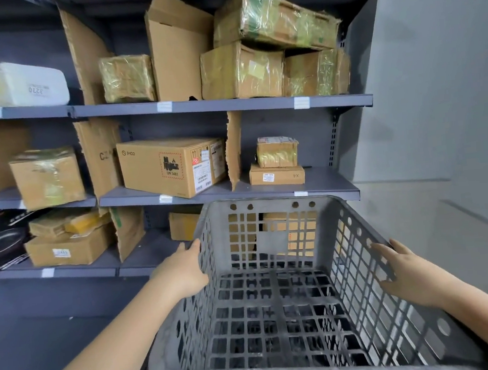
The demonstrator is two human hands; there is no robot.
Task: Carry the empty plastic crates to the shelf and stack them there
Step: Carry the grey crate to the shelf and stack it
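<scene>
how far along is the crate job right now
Done: one empty grey crate has reached the shelf of cardboard boxes. In hand: the left hand and the right hand hold its two side walls, carrying it in front of the shelf. Left: it is not yet set down, and no stacked crates show here, so stacking looks yet to start. Whether more crates wait elsewhere cannot be told.

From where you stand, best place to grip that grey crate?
By the rims of the two long side walls of the grey crate, one hand from each side, as the left hand and right hand do now. It is probably too wide for one hand.
</scene>
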